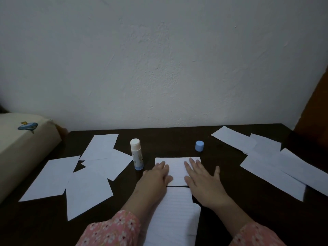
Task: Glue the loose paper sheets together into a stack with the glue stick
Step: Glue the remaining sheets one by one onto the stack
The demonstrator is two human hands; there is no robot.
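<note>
both hands flat, fingers straight: left hand [157, 176], right hand [202, 178] pressing center sheet [177, 167]

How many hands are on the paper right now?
2: left hand flat on the left side of the center sheet, right hand flat on its right side, thumb over the dark table.

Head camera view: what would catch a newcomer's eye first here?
Two hands, left and right, press flat on a small paper sheet at the middle of the dark table. Just behind stand an uncapped glue stick and its blue cap, with loose white sheets scattered on both sides.
</note>
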